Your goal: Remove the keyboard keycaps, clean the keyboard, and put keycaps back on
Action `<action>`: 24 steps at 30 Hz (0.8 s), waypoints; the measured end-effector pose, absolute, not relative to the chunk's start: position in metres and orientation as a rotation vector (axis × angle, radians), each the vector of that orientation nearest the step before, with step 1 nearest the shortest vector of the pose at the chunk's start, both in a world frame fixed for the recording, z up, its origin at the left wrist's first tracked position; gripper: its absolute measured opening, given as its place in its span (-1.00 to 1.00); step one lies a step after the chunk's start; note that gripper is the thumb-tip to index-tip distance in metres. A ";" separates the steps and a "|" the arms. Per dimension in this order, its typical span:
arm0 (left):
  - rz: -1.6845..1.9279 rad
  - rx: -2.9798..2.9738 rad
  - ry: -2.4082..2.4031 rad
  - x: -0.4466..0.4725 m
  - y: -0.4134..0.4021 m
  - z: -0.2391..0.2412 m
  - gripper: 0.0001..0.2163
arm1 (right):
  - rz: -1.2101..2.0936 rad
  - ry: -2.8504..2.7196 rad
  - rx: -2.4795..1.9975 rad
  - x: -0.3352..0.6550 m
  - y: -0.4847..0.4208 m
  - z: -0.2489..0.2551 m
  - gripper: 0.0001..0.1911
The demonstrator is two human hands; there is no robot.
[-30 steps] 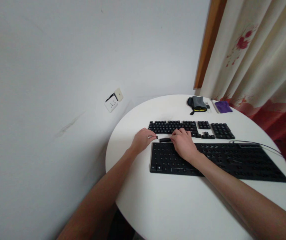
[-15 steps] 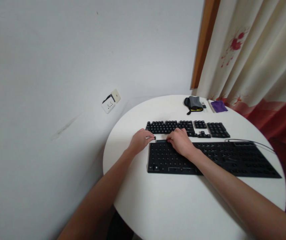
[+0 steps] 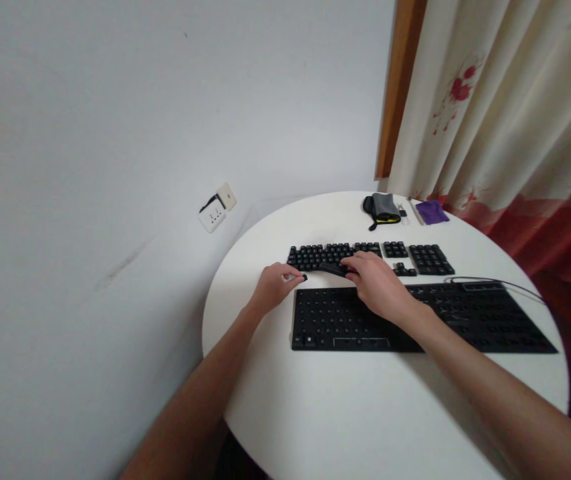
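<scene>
black key (image 3: 311, 343) | Windows logo (image 3: 309, 339) | other keycaps (image 3: 430, 259): legends too small

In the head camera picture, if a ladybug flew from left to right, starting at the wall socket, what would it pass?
White plastic wall socket → bare left hand → small black plastic keycap → long black plastic key → bare right hand → black block of number-pad keys.

There are two hands (image 3: 378, 283), one keyboard (image 3: 480, 315), one cable (image 3: 498, 281), one long key (image 3: 332, 269), one small key (image 3: 305, 277), four groups of loose keys (image 3: 432, 259), one purple cloth (image 3: 432, 212), two wall plates (image 3: 212, 216), one curtain (image 3: 510, 120) and one worktop (image 3: 285, 397).
</scene>
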State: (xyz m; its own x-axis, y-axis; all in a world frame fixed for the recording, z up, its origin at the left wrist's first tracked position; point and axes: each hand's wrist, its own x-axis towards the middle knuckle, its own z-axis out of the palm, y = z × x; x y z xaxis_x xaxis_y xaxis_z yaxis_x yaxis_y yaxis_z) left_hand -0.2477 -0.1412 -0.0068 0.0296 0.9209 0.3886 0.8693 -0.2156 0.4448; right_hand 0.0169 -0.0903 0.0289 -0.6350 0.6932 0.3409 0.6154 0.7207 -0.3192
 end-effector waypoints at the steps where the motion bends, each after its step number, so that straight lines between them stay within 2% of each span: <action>1: 0.962 2.136 1.891 -0.245 -0.144 -0.004 -0.96 | 0.285 -2.474 -1.018 0.024 -0.090 0.030 -0.73; 6: 0.885 1.937 1.557 -0.223 -0.164 0.017 -0.92 | 0.441 -2.446 -1.169 0.050 -0.081 0.031 -0.78; 14: 0.402 1.938 1.087 -0.207 -0.181 0.037 -0.81 | 0.462 -2.436 -1.220 0.051 -0.080 0.032 -0.79; 24: 0.272 2.005 1.046 -0.205 -0.180 0.032 -0.79 | 0.473 -2.468 -1.208 0.049 -0.085 0.035 -0.80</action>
